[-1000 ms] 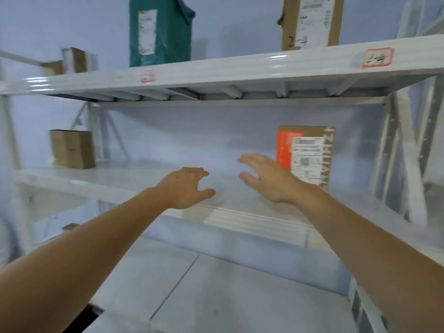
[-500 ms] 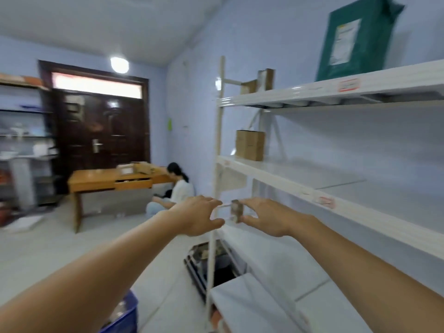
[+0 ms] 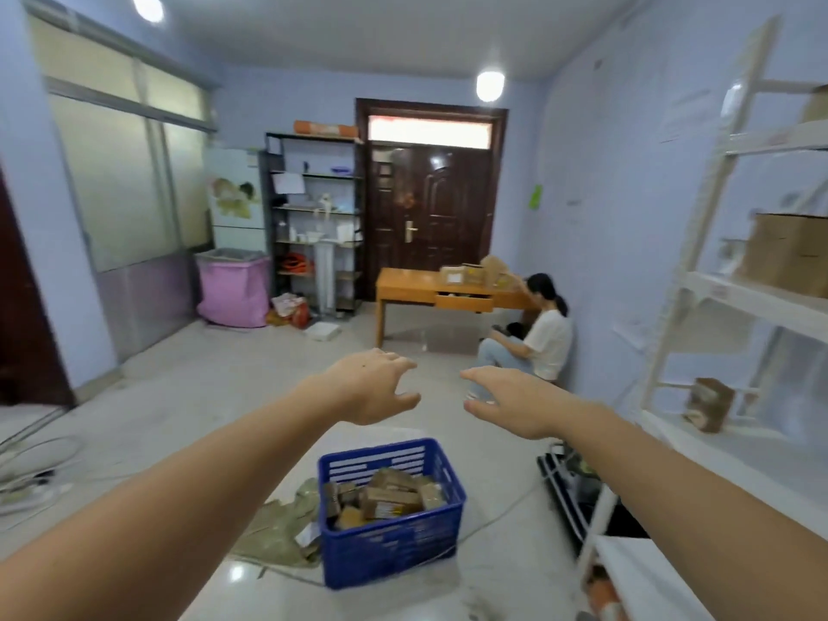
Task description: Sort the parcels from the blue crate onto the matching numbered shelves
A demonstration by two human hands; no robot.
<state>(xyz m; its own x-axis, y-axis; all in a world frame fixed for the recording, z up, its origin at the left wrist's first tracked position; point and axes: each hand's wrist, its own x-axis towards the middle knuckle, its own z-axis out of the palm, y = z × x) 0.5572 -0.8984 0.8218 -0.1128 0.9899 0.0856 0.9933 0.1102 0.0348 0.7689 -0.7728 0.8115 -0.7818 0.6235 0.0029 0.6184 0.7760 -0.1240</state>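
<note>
The blue crate (image 3: 394, 544) stands on the floor below my outstretched arms, holding several brown cardboard parcels (image 3: 390, 493). My left hand (image 3: 372, 385) and my right hand (image 3: 515, 403) hover in the air above and beyond the crate, both empty with fingers loosely spread. The white shelf unit (image 3: 739, 302) runs along the right edge. One brown box (image 3: 791, 253) sits on its middle level and a small parcel (image 3: 710, 403) stands on a lower level.
Flattened olive bags (image 3: 282, 526) lie left of the crate. A person (image 3: 537, 338) sits on the floor by a wooden desk (image 3: 430, 293) at the far wall. A pink bin (image 3: 233, 286), a black rack (image 3: 313, 221) and cables (image 3: 31, 468) are at the left.
The view has swung left from the shelves into the room, bringing the blue crate into sight. Both hands stay empty and have come away from the shelf.
</note>
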